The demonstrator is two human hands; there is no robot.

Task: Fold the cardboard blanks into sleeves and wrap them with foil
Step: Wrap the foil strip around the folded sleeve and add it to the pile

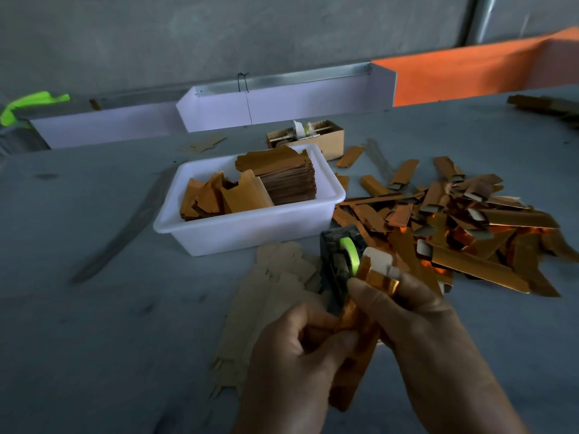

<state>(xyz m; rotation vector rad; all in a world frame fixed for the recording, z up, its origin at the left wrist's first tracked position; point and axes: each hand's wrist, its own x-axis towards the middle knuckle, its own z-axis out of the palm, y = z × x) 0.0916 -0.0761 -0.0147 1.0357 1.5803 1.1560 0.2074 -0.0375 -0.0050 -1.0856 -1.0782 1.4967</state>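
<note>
Both hands, left hand (291, 349) and right hand (416, 321), grip one sleeve (357, 336) low at 6 o'clock: copper foil, shiny and creased, white cardboard showing at its top. The grey worktop (94, 245) carries a white tub (244, 227) at 12 o'clock and a finished pile (470, 227) at 2 o'clock, beneath a concrete wall (188, 32).

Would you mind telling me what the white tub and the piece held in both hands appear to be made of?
The white tub looks like moulded plastic: smooth, slightly translucent walls with a rolled rim. The held sleeve seems to be pale cardboard under copper-coloured metallic foil: it glints, and a bare, matte end sticks out at the top. Both hands, left and right, grip it.
</note>
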